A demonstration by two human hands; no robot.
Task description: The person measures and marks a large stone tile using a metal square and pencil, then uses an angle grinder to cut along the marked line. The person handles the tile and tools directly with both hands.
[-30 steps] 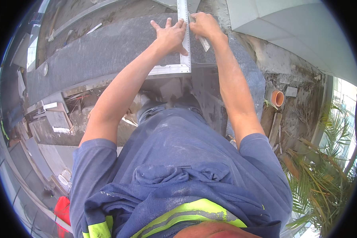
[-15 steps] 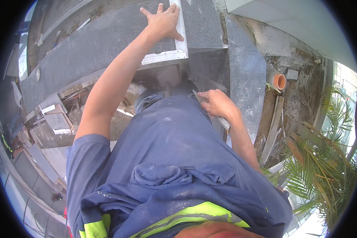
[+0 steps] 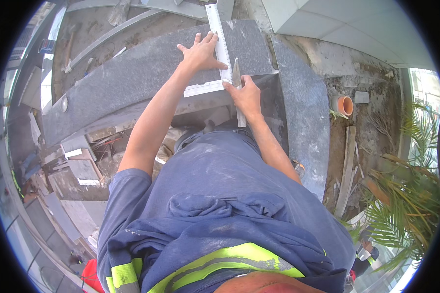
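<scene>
Under the left hand (image 3: 200, 53), palm down, fingers spread: white metal square (image 3: 222, 49) on the dark grey slab (image 3: 146, 63), long leg running away, short leg along the slab's near edge, pointing left. Right hand (image 3: 247, 96) grips a thin pointed flat tool (image 3: 236, 73) beside the square's corner, tip away; thumb contact with square unclear. Orange pipe (image 3: 345, 105) well right of both hands.
</scene>
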